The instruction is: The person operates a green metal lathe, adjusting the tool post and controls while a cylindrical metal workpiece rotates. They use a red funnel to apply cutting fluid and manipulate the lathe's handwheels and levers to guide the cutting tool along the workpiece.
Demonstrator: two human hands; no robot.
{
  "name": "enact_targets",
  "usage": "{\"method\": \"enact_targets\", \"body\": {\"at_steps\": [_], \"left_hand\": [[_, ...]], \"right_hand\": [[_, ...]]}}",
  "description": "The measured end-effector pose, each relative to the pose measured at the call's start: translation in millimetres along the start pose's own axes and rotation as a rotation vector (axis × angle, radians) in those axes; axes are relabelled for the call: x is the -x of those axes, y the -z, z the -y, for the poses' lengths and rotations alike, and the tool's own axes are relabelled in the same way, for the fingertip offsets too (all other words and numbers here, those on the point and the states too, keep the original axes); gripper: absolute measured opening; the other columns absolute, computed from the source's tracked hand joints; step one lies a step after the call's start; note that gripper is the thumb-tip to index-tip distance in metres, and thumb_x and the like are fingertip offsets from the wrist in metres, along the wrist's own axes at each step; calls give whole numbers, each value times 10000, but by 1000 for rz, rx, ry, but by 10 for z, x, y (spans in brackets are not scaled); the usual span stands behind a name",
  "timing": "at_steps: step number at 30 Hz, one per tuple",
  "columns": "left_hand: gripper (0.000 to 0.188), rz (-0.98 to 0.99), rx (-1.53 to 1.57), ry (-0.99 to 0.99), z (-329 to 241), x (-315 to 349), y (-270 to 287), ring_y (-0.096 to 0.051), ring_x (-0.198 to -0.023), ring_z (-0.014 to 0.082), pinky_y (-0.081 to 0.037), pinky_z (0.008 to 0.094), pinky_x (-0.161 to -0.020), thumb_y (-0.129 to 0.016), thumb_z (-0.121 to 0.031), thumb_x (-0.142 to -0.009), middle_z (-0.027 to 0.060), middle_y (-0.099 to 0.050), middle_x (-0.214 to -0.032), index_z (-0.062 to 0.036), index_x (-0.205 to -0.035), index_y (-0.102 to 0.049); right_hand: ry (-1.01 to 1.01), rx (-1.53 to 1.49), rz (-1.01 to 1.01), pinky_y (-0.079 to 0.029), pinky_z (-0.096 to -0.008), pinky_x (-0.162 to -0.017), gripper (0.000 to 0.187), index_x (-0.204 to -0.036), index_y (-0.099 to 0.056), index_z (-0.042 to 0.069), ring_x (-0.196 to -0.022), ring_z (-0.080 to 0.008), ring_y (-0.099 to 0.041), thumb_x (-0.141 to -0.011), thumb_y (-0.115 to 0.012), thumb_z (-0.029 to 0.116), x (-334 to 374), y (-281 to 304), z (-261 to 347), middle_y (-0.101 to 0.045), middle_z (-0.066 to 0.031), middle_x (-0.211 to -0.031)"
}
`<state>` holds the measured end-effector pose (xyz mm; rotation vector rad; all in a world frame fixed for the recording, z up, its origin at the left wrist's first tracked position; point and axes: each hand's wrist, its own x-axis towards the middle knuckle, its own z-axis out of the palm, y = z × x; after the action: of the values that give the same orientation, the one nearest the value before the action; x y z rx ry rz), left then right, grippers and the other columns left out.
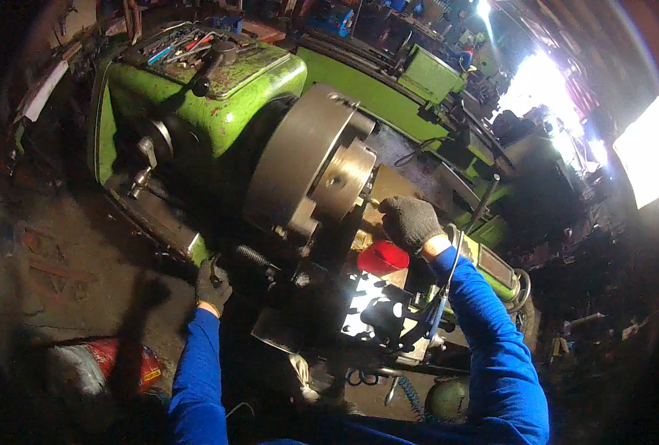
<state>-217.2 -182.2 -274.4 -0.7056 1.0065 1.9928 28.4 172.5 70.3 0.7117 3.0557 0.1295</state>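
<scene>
My right hand is near the lathe chuck, my left hand by a green corner. I can't tell if either grips.

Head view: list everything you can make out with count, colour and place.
chuck: one, grey, centre
round workpiece: one, metallic, in chuck
headstock: one, green, upper left
hand tools: several, mixed colours, atop headstock
knobbed lever: one, dark, atop headstock
spring: one, grey, below chuck
rounded object: one, red, lower right of chuck
bag: one, red and white, lower left
others: too dark to count
sleeves: two, blue, lower edge
left hand: one, grey-gloved, lower left
right hand: one, grey-gloved, near workpiece
</scene>
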Motion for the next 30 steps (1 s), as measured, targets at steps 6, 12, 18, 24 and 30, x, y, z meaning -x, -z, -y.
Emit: {"method": "enact_targets", "body": {"at_steps": [6, 12, 18, 24, 30], "left_hand": [[292, 175, -483, -567, 243, -14, 128, -653, -1043, 220, -573, 359, -915, -615, -225, -1069, 124, -686, -1172, -43, -1294, -656], [435, -177, -1549, -530, 257, -152, 194, -624, -1281, 338, -530, 417, -1061, -535, -233, -1077, 160, -569, -1533, -48, -1465, -595], [592, -566, -2396, -1110, 935, -607, 1436, -612, -1316, 330, -565, 463, -978, -690, -322, -983, 168, -526, -1553, -79, -1505, -551], [687, -501, -2470, -655, 1208, -869, 2164, -612, -1321, 329, -561, 479, -997, -773, -447, -897, 141, -518, -1558, -122, -1472, -584], [700, -445, -2338, -510, 982, -514, 1734, -594, -1347, 370, -519, 527, -1061, -747, -499, -906, 176, -532, -1562, -114, -1470, -590]], "right_hand": [[-177, -330, -220, -575, -508, -820, 247, -1064, -758, 82, -970, -426, -725, -914, -706, 270, -84, -118, -271, -755, -196, -981], [-224, -284, -61, -577, -441, -848, 222, -1095, -741, 77, -974, -392, -732, -929, -729, 224, -139, -129, -416, -764, -177, -1036], [-356, -885, -95, -564, -336, -788, 236, -1179, -724, 8, -873, -166, -711, -980, -699, 133, 5, 48, -773, -773, -98, -1011], [4, -436, -314, -530, -298, -626, 170, -1066, -750, 8, -720, -139, -666, -963, -674, 120, -81, -220, -1264, -714, -31, -848], [-285, -994, 4, -437, -254, -504, 142, -1047, -777, 101, -667, -91, -622, -1019, -666, 186, -579, -706, -1728, -679, 13, -815]]}}
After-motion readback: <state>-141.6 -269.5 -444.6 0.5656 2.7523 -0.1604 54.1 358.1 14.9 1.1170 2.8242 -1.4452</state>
